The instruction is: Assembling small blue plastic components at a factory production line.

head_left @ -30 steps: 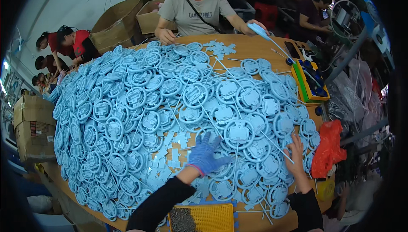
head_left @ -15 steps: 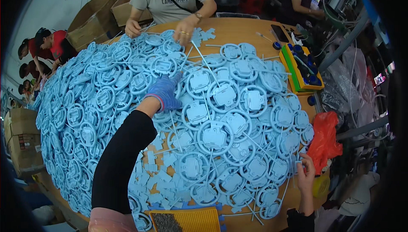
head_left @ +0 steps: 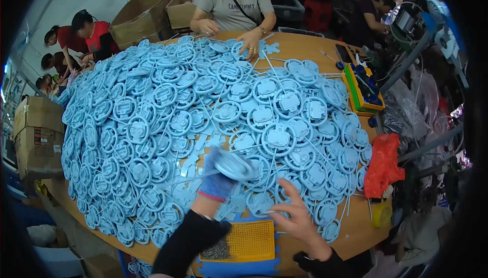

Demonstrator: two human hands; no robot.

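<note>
My left hand (head_left: 216, 173), in a blue knitted glove with a red cuff, is closed on a light-blue plastic ring part (head_left: 235, 166). That part is smeared by motion, and a thin rod seems to trail from it to the left. My bare right hand (head_left: 297, 219) is to the right of it, index finger raised, the other fingertips drawn together. Whatever is at those fingertips is too small to name. Both hands are over the near part of a large pile of similar light-blue ring parts (head_left: 278, 138) with flat centres and thin rods.
Before me is a yellow perforated tray (head_left: 249, 240) holding small metal pieces (head_left: 216, 250), on a blue mat (head_left: 239, 268). A yellow bin (head_left: 351, 82) and a red plastic bag (head_left: 382, 166) lie on the right. Across the table (head_left: 305, 44), a co-worker's hand (head_left: 249, 41) touches the pile.
My left hand has come back from the pile toward me, now with a ring part in it. The right hand has moved left from the table's right side. The whole view has shifted.
</note>
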